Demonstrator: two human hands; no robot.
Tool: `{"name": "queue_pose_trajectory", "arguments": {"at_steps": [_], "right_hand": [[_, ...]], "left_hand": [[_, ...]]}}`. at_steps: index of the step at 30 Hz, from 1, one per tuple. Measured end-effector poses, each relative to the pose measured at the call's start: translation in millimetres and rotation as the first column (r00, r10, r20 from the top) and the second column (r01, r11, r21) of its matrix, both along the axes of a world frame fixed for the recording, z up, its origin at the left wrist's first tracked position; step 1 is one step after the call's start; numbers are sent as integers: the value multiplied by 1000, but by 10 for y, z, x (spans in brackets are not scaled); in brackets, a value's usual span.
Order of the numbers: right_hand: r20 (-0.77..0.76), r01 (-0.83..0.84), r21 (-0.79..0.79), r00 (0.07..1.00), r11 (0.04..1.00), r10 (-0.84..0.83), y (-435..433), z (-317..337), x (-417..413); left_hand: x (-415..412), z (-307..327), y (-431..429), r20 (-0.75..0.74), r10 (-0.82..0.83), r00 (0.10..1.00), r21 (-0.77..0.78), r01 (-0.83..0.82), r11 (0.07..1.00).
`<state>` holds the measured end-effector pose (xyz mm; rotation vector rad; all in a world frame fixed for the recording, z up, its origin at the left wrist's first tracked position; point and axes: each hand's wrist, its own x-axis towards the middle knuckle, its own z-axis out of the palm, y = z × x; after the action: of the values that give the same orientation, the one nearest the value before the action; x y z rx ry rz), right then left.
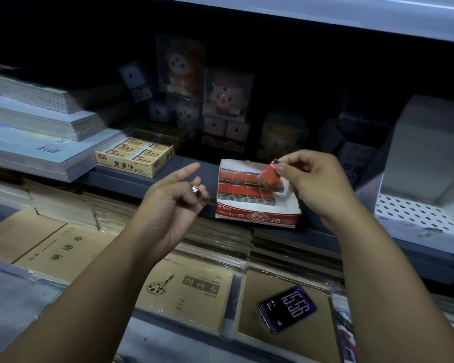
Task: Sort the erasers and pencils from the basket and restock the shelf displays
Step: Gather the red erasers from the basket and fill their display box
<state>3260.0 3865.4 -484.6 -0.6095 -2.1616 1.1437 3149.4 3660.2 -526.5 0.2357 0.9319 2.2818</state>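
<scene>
A red and white display box [257, 216] marked 2B stands on the dark shelf, holding two rows of red-sleeved erasers [243, 188]. My right hand [317, 184] pinches one red eraser [269, 175] tilted just above the box's right end. My left hand [176, 200] hovers left of the box, forefinger stretched out, other fingers loosely curled, holding nothing; it wears a ring. A yellow box of erasers [135, 157] sits further left on the same shelf. No basket or pencils are in view.
Stacks of notebooks [34, 132] fill the shelf's left end. Boxed toy figures [228, 100] stand at the back. A white perforated rack [419, 205] is at the right. Below lie brown exercise books [192, 289] and a phone [287, 309] showing a clock.
</scene>
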Motion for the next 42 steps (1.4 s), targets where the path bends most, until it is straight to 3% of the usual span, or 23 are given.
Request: {"name": "queue_pose_trajectory", "arguments": {"at_steps": [4, 10, 18, 24, 31, 34, 38, 42], "right_hand": [[116, 87, 142, 988, 986, -103, 165, -37, 101], [259, 28, 209, 962, 978, -83, 185, -137, 72], [312, 11, 253, 946, 967, -93, 161, -212, 1], [434, -87, 108, 900, 990, 32, 154, -55, 115], [421, -71, 252, 906, 965, -43, 97, -41, 121], [266, -55, 367, 963, 929, -48, -70, -24, 53], [65, -273, 97, 961, 957, 268, -451, -24, -114], [-11, -399, -50, 917, 915, 399, -687, -24, -219]], "left_hand": [[84, 50, 7, 79, 17, 997, 53, -21, 998], [85, 60, -36, 150, 48, 987, 84, -62, 995], [60, 37, -29, 49, 3, 999, 21, -4, 1000], [71, 3, -39, -69, -23, 997, -119, 15, 993], [69, -33, -34, -160, 41, 986, -206, -74, 976], [49, -53, -49, -151, 21, 988, -205, -52, 977], [43, -62, -43, -184, -36, 982, -207, -3, 978], [51, -79, -32, -219, -67, 973, -203, 21, 979]]}}
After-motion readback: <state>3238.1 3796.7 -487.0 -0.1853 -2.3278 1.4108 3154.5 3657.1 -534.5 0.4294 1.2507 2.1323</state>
